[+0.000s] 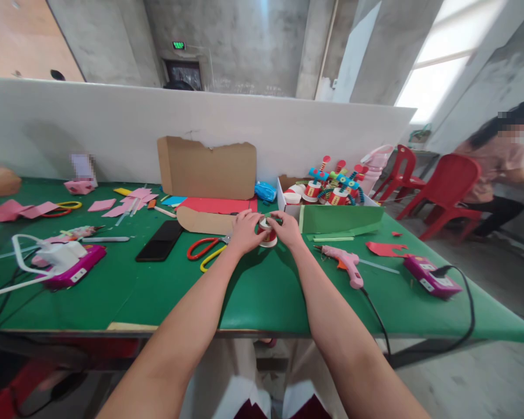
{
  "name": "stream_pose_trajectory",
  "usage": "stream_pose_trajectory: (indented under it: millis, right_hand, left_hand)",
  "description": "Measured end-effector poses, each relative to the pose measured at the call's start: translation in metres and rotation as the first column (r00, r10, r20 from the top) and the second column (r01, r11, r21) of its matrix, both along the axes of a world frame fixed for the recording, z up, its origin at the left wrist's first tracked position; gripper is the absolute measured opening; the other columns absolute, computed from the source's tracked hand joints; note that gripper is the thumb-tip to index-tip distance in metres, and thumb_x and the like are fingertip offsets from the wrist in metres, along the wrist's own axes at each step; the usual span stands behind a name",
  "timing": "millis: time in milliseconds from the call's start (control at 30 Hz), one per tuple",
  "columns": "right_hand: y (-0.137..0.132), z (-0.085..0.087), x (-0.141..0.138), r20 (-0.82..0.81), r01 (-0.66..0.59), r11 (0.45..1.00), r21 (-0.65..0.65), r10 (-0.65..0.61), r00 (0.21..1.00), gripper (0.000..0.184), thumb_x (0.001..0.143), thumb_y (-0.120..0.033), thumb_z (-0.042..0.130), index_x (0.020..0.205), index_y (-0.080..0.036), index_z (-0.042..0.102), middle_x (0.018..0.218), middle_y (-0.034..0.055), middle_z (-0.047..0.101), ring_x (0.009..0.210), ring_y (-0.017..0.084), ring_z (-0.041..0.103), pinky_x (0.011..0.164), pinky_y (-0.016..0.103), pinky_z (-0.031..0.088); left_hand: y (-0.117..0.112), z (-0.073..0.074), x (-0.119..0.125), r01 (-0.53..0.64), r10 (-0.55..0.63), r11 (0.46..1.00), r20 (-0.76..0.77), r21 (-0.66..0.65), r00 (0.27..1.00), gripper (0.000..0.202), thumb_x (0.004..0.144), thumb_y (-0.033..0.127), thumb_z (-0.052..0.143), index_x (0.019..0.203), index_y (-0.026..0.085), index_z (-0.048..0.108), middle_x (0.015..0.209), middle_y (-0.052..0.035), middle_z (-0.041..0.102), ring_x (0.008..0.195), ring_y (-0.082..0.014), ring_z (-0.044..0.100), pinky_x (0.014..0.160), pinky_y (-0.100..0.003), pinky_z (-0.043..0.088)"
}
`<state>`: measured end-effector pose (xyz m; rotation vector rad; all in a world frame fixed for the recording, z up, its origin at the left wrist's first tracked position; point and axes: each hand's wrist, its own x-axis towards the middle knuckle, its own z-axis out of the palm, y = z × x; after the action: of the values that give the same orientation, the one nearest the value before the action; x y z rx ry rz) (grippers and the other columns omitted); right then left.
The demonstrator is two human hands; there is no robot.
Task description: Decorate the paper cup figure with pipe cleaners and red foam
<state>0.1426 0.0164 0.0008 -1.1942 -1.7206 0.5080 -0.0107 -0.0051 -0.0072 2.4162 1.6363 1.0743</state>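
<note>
A small paper cup (268, 243), wrapped in red and upside down with its white rim on the table, stands in front of me. My left hand (246, 231) is closed on its left side. From the right, my right hand (287, 230) grips the cup near its white top, with the fingertips close to those of the left. Part of the cup is hidden behind my fingers. Left of my left hand lie scissors (203, 249) with red and yellow handles. A pink glue gun (344, 261) rests to the right of my right forearm.
A box (341, 220) of finished cup figures stands behind right. A black phone (159, 241), cardboard (207, 169) and pink paper scraps (131, 202) lie left. Purple power strips (432, 277) sit at both sides. Another person's hand (0, 185) shows far left; a person (498, 157) sits right.
</note>
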Motion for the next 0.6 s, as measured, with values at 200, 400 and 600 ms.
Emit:
stream_pose_trajectory:
  millis: [200,400,600]
  right_hand:
    - [0.0018,0.0011,-0.002,-0.066,0.015,0.996,-0.088,-0.021,0.998,0.018,0.075,-0.028,0.065,0.088,-0.018,0.072,0.093,0.005,0.075,0.089,0.021,0.068,0.086,0.035,0.05]
    - [0.0019,0.0039,-0.0042,-0.081,0.042,0.99,-0.138,-0.054,0.995,0.017,0.074,-0.028,0.067,0.087,-0.019,0.074,0.095,0.0058,0.075,0.091,0.022,0.069,0.087,0.035,0.051]
    - [-0.0011,0.0087,-0.0059,-0.062,0.059,0.984,-0.166,-0.07,0.996,0.018,0.074,-0.026,0.067,0.088,-0.018,0.075,0.097,0.006,0.075,0.093,0.022,0.069,0.088,0.034,0.051]
  left_hand:
    - [-0.0005,0.0008,0.0011,-0.001,0.001,1.0,0.009,0.009,1.0,0.042,0.081,0.047,0.06,0.113,0.02,0.062,0.125,-0.0088,0.062,0.125,-0.0304,0.042,0.105,-0.047,0.032]
    - [0.0006,0.0003,0.0001,0.013,-0.013,1.0,0.009,0.01,1.0,0.042,0.08,0.047,0.06,0.113,0.02,0.061,0.125,-0.0083,0.062,0.124,-0.0309,0.043,0.104,-0.048,0.034]
    - [0.0005,0.0012,0.0002,0.004,-0.004,1.0,0.0,-0.001,1.0,0.043,0.08,0.047,0.06,0.112,0.019,0.061,0.125,-0.0093,0.062,0.124,-0.0305,0.043,0.104,-0.047,0.034]
